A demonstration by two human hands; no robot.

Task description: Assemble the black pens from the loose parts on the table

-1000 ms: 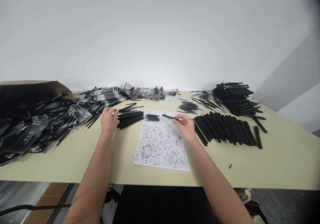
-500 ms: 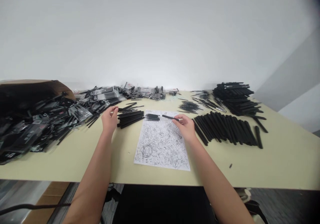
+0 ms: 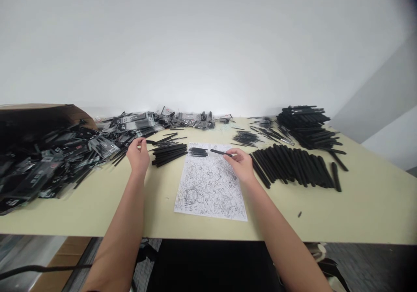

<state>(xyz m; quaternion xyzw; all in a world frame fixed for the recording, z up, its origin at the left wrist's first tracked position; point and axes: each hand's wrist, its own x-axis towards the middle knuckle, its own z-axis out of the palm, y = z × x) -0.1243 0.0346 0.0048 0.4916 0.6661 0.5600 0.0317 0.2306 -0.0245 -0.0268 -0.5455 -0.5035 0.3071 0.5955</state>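
Note:
My left hand (image 3: pixel 138 157) is pinched round a short black pen piece (image 3: pixel 150 142), which points right. It hovers at the left end of a stack of thick black pen barrels (image 3: pixel 169 154). My right hand (image 3: pixel 240 164) holds a slim black pen (image 3: pixel 217 152) between thumb and fingers, tilted slightly, above the upper right of a scribbled sheet of paper (image 3: pixel 208 188). A small row of thin black refills (image 3: pixel 198 152) lies on the sheet's top left. Thin black sticks (image 3: pixel 167 139) lie loose behind the barrel stack.
Packaged black items (image 3: pixel 42 166) spill from a cardboard box (image 3: pixel 78 112) at left. A long row of black pens (image 3: pixel 289 166) lies right of the sheet, with a pen pile (image 3: pixel 302 125) behind. Thin refills (image 3: pixel 246 138) lie mid-table. A tiny black piece (image 3: pixel 299 214) sits near the front edge.
My left hand has moved a little left, taking the short black piece with it, away from the barrel stack. My right hand stays almost where it was with the pen.

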